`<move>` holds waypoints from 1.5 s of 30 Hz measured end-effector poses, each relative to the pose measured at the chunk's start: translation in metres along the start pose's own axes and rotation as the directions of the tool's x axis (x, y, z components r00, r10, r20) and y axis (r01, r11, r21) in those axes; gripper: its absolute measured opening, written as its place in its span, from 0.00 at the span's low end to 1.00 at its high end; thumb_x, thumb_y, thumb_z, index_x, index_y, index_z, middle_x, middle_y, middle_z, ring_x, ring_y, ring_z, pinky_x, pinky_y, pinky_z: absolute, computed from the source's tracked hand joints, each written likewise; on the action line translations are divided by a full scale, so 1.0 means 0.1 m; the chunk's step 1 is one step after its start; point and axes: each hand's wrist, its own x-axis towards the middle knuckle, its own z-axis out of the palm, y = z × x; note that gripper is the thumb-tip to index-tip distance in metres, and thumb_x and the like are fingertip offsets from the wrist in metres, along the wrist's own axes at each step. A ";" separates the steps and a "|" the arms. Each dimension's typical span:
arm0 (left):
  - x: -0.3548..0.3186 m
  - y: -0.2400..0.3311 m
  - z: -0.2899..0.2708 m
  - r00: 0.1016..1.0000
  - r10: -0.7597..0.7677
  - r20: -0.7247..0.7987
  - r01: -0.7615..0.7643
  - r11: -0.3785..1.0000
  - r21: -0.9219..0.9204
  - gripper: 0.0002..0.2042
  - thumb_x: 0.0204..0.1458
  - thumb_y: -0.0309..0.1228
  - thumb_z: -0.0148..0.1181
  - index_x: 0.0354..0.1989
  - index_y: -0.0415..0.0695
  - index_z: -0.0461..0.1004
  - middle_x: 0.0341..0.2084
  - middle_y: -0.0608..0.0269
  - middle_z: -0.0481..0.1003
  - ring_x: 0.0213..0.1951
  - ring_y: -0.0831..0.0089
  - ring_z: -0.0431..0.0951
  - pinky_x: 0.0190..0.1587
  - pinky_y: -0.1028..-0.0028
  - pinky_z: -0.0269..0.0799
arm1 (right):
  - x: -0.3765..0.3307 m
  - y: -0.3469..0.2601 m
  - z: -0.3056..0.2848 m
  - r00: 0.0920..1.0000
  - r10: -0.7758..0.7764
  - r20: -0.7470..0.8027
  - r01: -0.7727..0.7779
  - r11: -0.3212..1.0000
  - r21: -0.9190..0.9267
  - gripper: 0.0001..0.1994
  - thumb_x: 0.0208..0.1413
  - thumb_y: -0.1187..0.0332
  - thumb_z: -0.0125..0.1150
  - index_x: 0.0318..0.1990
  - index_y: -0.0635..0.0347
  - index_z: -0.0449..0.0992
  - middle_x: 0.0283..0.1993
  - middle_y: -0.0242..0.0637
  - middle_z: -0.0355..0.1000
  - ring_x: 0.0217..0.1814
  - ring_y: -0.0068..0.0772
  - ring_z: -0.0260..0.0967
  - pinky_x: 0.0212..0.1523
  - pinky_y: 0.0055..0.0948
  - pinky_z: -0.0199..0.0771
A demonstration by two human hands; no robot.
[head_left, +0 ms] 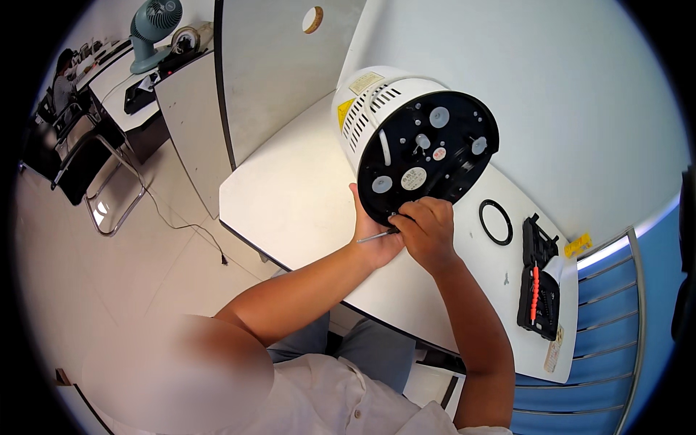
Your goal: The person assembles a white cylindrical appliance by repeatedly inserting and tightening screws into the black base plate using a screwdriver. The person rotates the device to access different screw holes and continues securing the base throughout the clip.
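My right hand (428, 232) is curled closed over the handle of a thin screwdriver (377, 236), whose metal shaft pokes out to the left; its tip and handle are hidden under my fingers. My left hand (373, 235) sits behind, palm against the lower rim of the appliance's black base (428, 156), but whether its fingers grip the rim I cannot tell. The white round appliance (370, 101) lies tipped on its side on the white table (290, 196), underside facing me. Right of it lie a black rubber ring (496, 222) and an open black bit case (540, 283). Far left, a desk fan (154, 29) stands small and blurred.
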 end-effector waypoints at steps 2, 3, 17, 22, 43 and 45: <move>-0.01 -0.01 0.01 0.998 0.025 -0.065 -0.023 0.999 0.032 0.47 0.43 0.77 0.33 0.64 0.53 0.60 0.59 0.62 0.64 0.59 0.66 0.65 0.64 0.64 0.60 | 0.05 0.00 0.00 0.999 -0.025 0.024 0.024 1.000 0.006 0.11 0.35 0.70 0.63 0.32 0.52 0.78 0.41 0.25 0.71 0.47 0.30 0.63 0.44 0.33 0.61; -0.01 -0.01 0.04 0.994 0.037 -0.099 -0.032 0.998 0.048 0.48 0.43 0.77 0.33 0.64 0.52 0.60 0.59 0.62 0.64 0.59 0.66 0.65 0.64 0.64 0.60 | 0.07 -0.01 0.00 0.999 -0.035 0.036 0.035 0.999 0.008 0.11 0.36 0.70 0.63 0.32 0.53 0.78 0.41 0.25 0.71 0.47 0.30 0.63 0.44 0.33 0.61; -0.05 -0.03 0.21 0.984 0.094 -0.151 -0.071 0.986 0.151 0.47 0.44 0.77 0.32 0.63 0.51 0.59 0.58 0.63 0.65 0.59 0.69 0.65 0.63 0.67 0.60 | 0.13 -0.01 0.03 0.997 -0.009 0.071 0.006 0.999 0.041 0.11 0.33 0.72 0.65 0.31 0.54 0.77 0.40 0.25 0.72 0.44 0.31 0.65 0.43 0.33 0.62; -0.06 -0.05 0.21 0.987 0.107 -0.118 -0.085 0.981 0.177 0.47 0.45 0.76 0.32 0.63 0.51 0.59 0.58 0.64 0.65 0.58 0.70 0.66 0.62 0.67 0.61 | 0.13 -0.01 0.02 0.996 -0.005 0.085 0.003 1.000 0.026 0.11 0.33 0.72 0.65 0.31 0.54 0.78 0.39 0.24 0.72 0.44 0.30 0.64 0.42 0.33 0.62; -0.05 -0.01 0.27 0.979 0.078 -0.188 -0.047 0.986 0.160 0.47 0.45 0.76 0.30 0.64 0.51 0.59 0.60 0.61 0.64 0.59 0.66 0.65 0.63 0.64 0.60 | 0.15 -0.18 0.09 0.994 0.108 -0.011 -0.107 0.965 -0.238 0.10 0.38 0.69 0.63 0.33 0.51 0.75 0.34 0.26 0.66 0.41 0.30 0.63 0.44 0.34 0.59; -0.05 0.00 0.27 0.983 0.071 -0.168 -0.044 0.986 0.159 0.47 0.45 0.77 0.30 0.64 0.51 0.59 0.60 0.61 0.64 0.59 0.66 0.65 0.63 0.63 0.60 | 0.12 -0.20 0.12 0.990 0.136 -0.027 -0.138 0.961 -0.240 0.10 0.38 0.69 0.64 0.33 0.51 0.75 0.33 0.26 0.66 0.40 0.30 0.63 0.44 0.34 0.59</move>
